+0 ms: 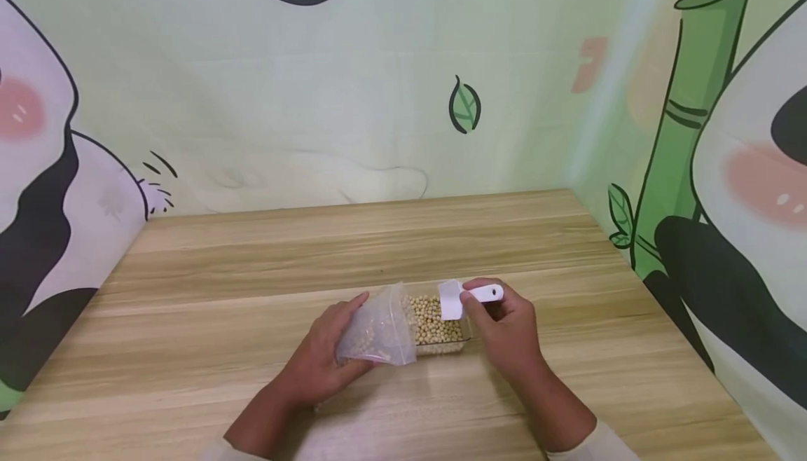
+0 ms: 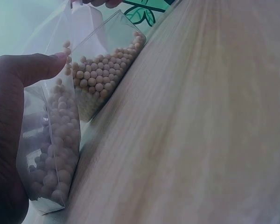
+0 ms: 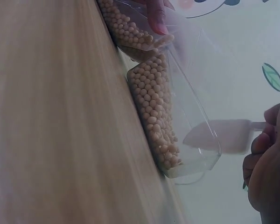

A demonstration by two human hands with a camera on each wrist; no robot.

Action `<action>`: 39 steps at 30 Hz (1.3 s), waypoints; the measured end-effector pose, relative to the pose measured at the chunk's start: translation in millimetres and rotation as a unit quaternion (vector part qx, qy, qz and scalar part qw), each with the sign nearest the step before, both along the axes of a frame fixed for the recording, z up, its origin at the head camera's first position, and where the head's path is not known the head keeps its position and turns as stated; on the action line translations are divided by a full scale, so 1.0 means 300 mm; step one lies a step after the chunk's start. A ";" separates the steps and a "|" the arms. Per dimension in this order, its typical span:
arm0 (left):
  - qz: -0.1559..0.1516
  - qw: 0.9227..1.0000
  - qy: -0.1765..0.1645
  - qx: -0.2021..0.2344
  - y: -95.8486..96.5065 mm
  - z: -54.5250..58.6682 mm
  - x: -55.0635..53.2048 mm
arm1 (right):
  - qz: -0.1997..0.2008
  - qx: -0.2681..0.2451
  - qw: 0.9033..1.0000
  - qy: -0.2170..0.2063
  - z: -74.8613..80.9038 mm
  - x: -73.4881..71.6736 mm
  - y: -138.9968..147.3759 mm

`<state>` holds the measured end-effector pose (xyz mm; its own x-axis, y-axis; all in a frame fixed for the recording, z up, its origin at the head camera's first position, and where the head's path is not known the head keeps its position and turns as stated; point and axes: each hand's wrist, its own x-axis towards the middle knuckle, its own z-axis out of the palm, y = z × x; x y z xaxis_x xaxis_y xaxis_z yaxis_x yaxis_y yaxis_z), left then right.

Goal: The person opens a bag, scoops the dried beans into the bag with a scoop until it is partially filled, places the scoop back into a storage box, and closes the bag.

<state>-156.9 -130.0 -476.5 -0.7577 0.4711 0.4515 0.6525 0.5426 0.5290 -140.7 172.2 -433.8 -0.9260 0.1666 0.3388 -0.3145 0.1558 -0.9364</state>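
While the left hand (image 1: 321,356) clasps a bag (image 1: 384,324) between thumb and fingers, the head view shows the right hand (image 1: 513,328) pinching a scoop's handle (image 1: 488,293), its blade (image 1: 450,300) over beans (image 1: 431,321) in a clear box (image 1: 467,344) beside the bag. The left wrist view shows more beans low in the bag, below the thumb (image 2: 42,66). Through the box's wall, the right wrist view shows the scoop's tip near the beans.
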 end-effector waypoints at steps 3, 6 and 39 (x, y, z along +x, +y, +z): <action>0.000 1.000 0.001 0.000 0.001 -0.001 -0.001 | 0.014 0.054 0.997 0.044 -0.013 -0.001 0.004; -0.001 1.000 0.007 -0.001 0.001 -0.003 -0.002 | 0.032 0.100 0.990 0.098 -0.021 -0.002 0.007; 0.007 1.000 -0.008 0.000 0.004 -0.001 0.002 | 0.026 0.112 0.993 -0.031 0.004 0.003 -0.005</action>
<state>-156.2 -129.0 -476.9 -0.7718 0.4597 0.4393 0.6358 0.5520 0.5395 -139.7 170.7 -432.6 -0.9514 0.0460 0.3046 -0.2707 0.3471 -0.8979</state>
